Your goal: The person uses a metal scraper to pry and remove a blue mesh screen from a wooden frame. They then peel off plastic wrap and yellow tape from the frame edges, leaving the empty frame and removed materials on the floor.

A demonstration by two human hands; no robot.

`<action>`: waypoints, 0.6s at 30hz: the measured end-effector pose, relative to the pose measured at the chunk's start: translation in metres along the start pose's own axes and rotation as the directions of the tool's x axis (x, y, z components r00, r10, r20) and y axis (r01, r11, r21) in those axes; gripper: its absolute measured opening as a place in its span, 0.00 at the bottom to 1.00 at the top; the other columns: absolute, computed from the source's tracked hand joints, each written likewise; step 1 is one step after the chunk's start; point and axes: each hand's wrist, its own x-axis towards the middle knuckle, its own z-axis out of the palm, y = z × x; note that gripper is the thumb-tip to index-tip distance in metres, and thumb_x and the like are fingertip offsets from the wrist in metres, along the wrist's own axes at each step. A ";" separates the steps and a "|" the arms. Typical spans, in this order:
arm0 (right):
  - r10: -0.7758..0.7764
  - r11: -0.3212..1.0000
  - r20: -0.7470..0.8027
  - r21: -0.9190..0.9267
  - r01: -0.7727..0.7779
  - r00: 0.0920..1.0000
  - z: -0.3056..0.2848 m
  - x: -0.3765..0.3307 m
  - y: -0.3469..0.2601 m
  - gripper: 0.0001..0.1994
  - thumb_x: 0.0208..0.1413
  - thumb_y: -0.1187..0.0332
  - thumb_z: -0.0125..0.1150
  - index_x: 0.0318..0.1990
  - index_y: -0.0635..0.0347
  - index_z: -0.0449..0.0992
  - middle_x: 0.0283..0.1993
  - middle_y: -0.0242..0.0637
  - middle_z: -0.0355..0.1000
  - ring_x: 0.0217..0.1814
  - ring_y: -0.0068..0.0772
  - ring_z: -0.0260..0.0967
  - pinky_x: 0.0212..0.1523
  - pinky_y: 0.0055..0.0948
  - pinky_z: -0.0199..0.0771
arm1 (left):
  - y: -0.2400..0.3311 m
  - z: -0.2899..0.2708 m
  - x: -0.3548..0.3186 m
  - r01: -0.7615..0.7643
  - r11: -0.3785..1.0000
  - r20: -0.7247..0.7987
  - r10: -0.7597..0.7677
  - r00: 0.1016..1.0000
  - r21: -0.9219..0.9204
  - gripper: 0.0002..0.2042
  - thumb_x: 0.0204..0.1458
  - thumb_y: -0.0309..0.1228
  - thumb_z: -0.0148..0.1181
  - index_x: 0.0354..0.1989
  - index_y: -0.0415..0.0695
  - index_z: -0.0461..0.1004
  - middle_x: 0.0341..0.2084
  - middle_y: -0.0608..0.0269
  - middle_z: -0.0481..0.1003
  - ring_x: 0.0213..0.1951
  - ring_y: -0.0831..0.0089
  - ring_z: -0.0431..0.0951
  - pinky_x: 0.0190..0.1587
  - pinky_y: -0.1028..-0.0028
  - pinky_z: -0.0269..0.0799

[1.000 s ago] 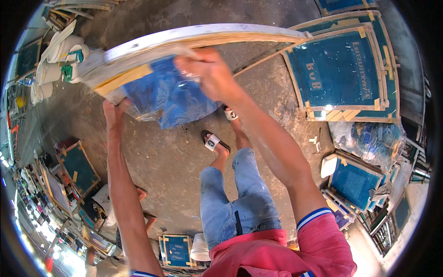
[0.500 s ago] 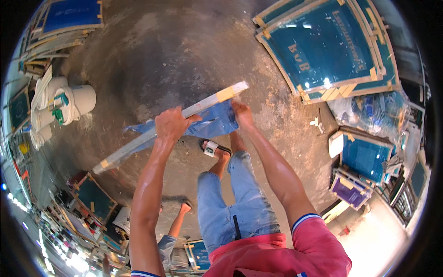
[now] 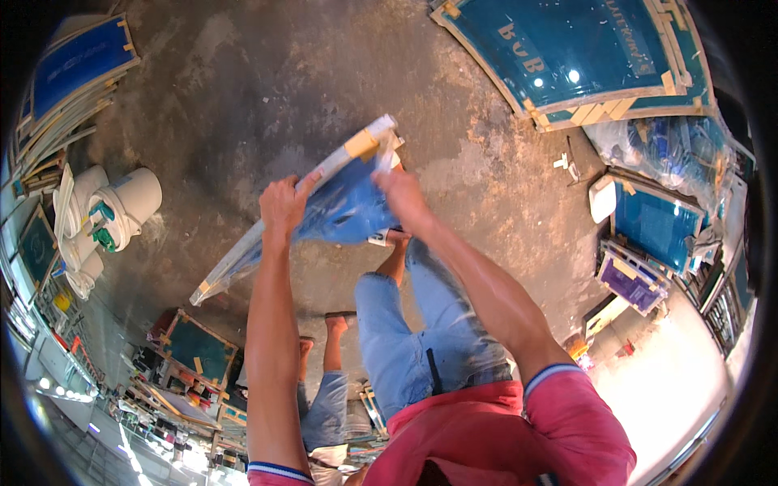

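A wooden screen frame (image 3: 331, 170), its bars whitish with yellowish tape at the corners, is held aslant in front of my legs. Its far end points up and right. My left hand (image 3: 284, 206) is closed around the long upper bar near its middle. From the frame hangs a loose, crumpled blue mesh sheet (image 3: 344, 202), which looks torn. At the sheet's right edge, close to the frame's taped end, is my right hand (image 3: 403, 201). Its fingers are bent against the sheet and somewhat blurred.
Large teal screens (image 3: 567, 57) lie at the far right, beside a heap of clear plastic (image 3: 673, 154). White buckets (image 3: 130, 202) stand at the left, below stacked blue screens (image 3: 85, 65). Another person's legs (image 3: 328, 397) show behind, near a leaning dark green screen (image 3: 197, 348).
The frame has tilted more steeply, its near end shifting right. My right hand has moved left and slightly down along the blue sheet, which now spreads wider. My left hand still grips the bar.
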 end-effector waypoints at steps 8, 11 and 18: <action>-0.089 0.979 0.021 -0.182 0.091 0.996 0.011 -0.078 -0.035 0.21 0.62 0.59 0.53 0.23 0.69 0.70 0.15 0.38 0.65 0.19 0.31 0.64 0.25 0.37 0.65 | 0.004 0.003 0.000 -0.045 0.999 0.025 0.044 0.999 0.026 0.36 0.52 0.67 0.43 0.30 0.41 0.81 0.26 0.41 0.77 0.34 0.44 0.78 0.38 0.53 0.71; 0.154 0.937 0.019 0.314 -0.153 0.988 -0.005 -0.038 -0.033 0.15 0.56 0.59 0.62 0.39 0.64 0.71 0.30 0.33 0.71 0.30 0.29 0.68 0.30 0.30 0.69 | 0.006 -0.006 0.008 -0.032 0.999 0.034 0.032 0.999 0.001 0.36 0.52 0.67 0.43 0.29 0.41 0.80 0.25 0.41 0.77 0.33 0.44 0.77 0.37 0.53 0.70; -0.105 0.994 -0.315 0.005 0.112 0.943 -0.030 0.050 -0.030 0.37 0.49 0.67 0.66 0.65 0.68 0.55 0.53 0.49 0.68 0.50 0.37 0.71 0.48 0.33 0.75 | 0.009 -0.002 0.003 -0.009 1.000 0.065 0.009 0.998 0.010 0.36 0.51 0.68 0.44 0.31 0.41 0.80 0.25 0.42 0.77 0.34 0.44 0.77 0.38 0.53 0.70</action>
